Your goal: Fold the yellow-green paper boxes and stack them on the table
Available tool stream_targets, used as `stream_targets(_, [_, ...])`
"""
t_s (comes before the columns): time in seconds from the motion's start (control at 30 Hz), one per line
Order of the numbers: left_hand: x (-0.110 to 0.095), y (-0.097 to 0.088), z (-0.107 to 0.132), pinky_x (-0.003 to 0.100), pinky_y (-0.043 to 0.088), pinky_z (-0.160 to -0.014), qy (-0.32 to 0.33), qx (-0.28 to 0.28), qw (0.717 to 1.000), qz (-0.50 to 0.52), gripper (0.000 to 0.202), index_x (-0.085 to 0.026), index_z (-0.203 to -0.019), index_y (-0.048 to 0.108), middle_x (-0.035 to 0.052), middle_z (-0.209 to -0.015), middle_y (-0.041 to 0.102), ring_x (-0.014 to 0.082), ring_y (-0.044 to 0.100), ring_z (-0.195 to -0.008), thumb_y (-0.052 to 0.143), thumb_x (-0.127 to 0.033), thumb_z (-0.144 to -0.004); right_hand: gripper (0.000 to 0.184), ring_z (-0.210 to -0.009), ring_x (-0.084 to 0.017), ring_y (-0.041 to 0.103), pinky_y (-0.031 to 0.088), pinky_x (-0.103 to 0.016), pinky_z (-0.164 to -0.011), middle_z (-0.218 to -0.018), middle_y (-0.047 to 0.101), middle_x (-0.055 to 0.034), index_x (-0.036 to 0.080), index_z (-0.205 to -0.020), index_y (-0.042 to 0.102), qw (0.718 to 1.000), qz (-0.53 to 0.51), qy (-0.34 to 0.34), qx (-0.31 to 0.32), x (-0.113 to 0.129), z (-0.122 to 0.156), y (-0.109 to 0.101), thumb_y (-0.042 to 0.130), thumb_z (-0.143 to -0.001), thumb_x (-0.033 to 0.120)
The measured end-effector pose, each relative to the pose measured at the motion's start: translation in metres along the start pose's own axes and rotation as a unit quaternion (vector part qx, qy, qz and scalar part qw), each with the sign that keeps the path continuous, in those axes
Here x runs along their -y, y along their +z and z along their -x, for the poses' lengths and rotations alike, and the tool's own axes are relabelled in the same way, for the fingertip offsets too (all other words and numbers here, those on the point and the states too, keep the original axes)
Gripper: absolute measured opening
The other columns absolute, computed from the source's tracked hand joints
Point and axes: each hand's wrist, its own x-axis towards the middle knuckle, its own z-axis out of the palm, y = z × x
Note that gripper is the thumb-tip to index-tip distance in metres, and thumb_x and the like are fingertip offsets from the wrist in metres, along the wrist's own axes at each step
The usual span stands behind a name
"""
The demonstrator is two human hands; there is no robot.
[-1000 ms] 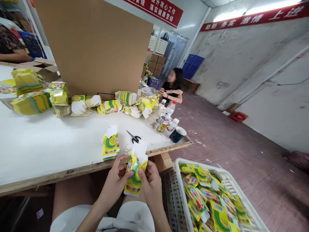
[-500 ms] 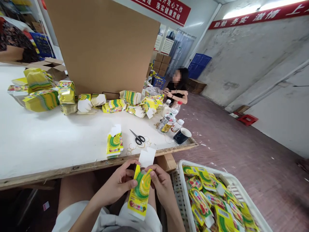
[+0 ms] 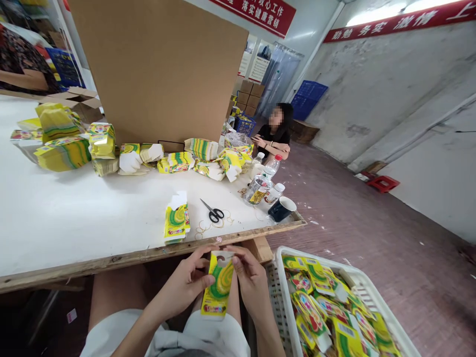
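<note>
Over my lap, below the table's front edge, I hold a small yellow and green carton [image 3: 219, 287] upright between both hands. My left hand [image 3: 186, 285] pinches its left side and my right hand [image 3: 250, 281] pinches its right side near the top. The carton's white top flap is folded down. A short stack of flat cartons [image 3: 176, 222] lies on the white table [image 3: 74, 218] just ahead of my hands.
A white plastic crate [image 3: 368, 297] full of folded cartons stands at my right. Scissors [image 3: 211, 212], rubber bands, bottles and a dark cup [image 3: 281, 208] sit near the table's right end. Carton piles [image 3: 63, 153] line the far side before a cardboard sheet [image 3: 159, 69]. A person sits beyond the table.
The white top flap that stood up from the carton has been folded down, and the carton now sits slightly lower between my hands. My view has shifted a little.
</note>
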Motion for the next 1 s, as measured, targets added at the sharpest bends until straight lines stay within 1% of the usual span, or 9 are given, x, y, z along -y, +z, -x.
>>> stream_targets(0.1, [0.001,0.001,-0.002,0.032,0.052,-0.08,0.013,-0.033,0.999,-0.03,0.052,-0.022,-0.133,0.056,0.0107,-0.109,0.073,0.0258,0.069,-0.095,0.067,-0.022,-0.082,0.038,-0.095,-0.026,0.065,0.053,-0.04,-0.084,-0.096,0.071,-0.0098,0.023,-0.101,0.077,1.0,0.017,-0.003,0.019,0.003,0.0,-0.005,0.052,-0.094,0.05])
stream_targets(0.27, [0.006,0.003,-0.003,0.033,0.053,-0.083,0.028,-0.033,0.998,-0.037,0.051,-0.024,-0.136,0.054,0.0113,-0.113,0.073,0.027,0.069,-0.097,0.063,-0.022,-0.086,0.039,-0.074,-0.021,0.066,0.055,-0.031,-0.069,-0.087,0.073,-0.005,0.022,-0.12,0.063,0.989,0.012,0.116,0.089,0.003,0.0,-0.001,0.069,-0.084,0.036])
stream_targets(0.4, [0.009,0.001,-0.003,0.034,0.052,-0.086,0.023,-0.023,0.999,-0.032,0.053,-0.023,-0.14,0.049,0.0125,-0.112,0.073,0.0265,0.068,-0.099,0.06,-0.021,-0.088,0.026,-0.055,-0.015,0.055,0.044,-0.023,-0.054,-0.063,0.063,0.0029,0.021,-0.111,0.06,0.986,0.104,0.1,0.078,-0.004,0.0,0.006,0.062,-0.086,0.028])
stream_targets(0.5, [0.007,-0.001,-0.003,0.034,0.052,-0.085,0.017,-0.029,0.999,-0.012,0.054,-0.022,-0.139,0.05,0.0129,-0.111,0.073,0.0266,0.068,-0.098,0.062,-0.022,-0.087,0.031,-0.05,-0.014,0.052,0.041,-0.023,-0.05,-0.057,0.059,0.0055,0.021,-0.116,0.06,0.985,0.126,0.087,0.079,-0.009,0.002,0.007,0.063,-0.086,0.029])
stream_targets(0.57, [0.004,0.0,-0.003,0.033,0.052,-0.083,0.011,-0.033,0.999,0.003,0.054,-0.021,-0.137,0.051,0.0129,-0.11,0.073,0.0266,0.068,-0.097,0.065,-0.023,-0.085,0.034,-0.056,-0.017,0.059,0.045,-0.024,-0.052,-0.061,0.064,0.0027,0.021,-0.119,0.062,0.988,0.106,0.081,0.077,-0.011,0.003,0.006,0.063,-0.088,0.034])
stream_targets(0.73, [0.0,0.011,-0.005,0.032,0.053,-0.081,0.008,-0.044,0.999,-0.016,0.053,-0.021,-0.134,0.055,0.0113,-0.109,0.074,0.0243,0.069,-0.094,0.067,-0.021,-0.082,0.035,-0.093,-0.025,0.069,0.056,-0.034,-0.081,-0.107,0.073,-0.0106,0.021,-0.114,0.069,0.996,0.022,0.083,0.006,-0.015,0.007,0.009,0.062,-0.089,0.044])
stream_targets(0.83, [0.001,0.015,-0.007,0.033,0.055,-0.079,0.005,-0.035,0.998,-0.059,0.051,-0.021,-0.135,0.054,0.0116,-0.113,0.073,0.0247,0.07,-0.094,0.064,-0.023,-0.085,0.041,-0.09,-0.027,0.07,0.058,-0.037,-0.077,-0.104,0.074,-0.0125,0.018,-0.111,0.069,0.989,-0.059,0.135,0.027,-0.022,0.014,0.009,0.07,-0.082,0.047])
stream_targets(0.9, [0.003,0.009,-0.009,0.037,0.054,-0.089,0.034,-0.055,0.99,-0.128,0.047,-0.023,-0.134,0.055,0.0111,-0.121,0.07,0.0258,0.068,-0.104,0.06,-0.024,-0.088,0.039,-0.081,-0.026,0.071,0.059,-0.035,-0.069,-0.096,0.075,-0.0114,0.018,-0.103,0.069,0.983,-0.078,0.158,-0.052,-0.029,0.022,-0.004,0.075,-0.077,0.048])
stream_targets(1.0, [0.008,-0.017,-0.013,0.049,0.034,-0.114,0.118,-0.166,0.927,-0.315,0.041,-0.025,-0.131,0.057,0.0099,-0.137,0.061,0.0283,0.051,-0.131,0.056,-0.025,-0.09,0.035,-0.071,-0.021,0.068,0.056,-0.032,-0.061,-0.091,0.074,-0.0061,0.021,-0.097,0.068,0.928,-0.09,0.084,-0.353,-0.039,0.032,-0.045,0.076,-0.075,0.048])
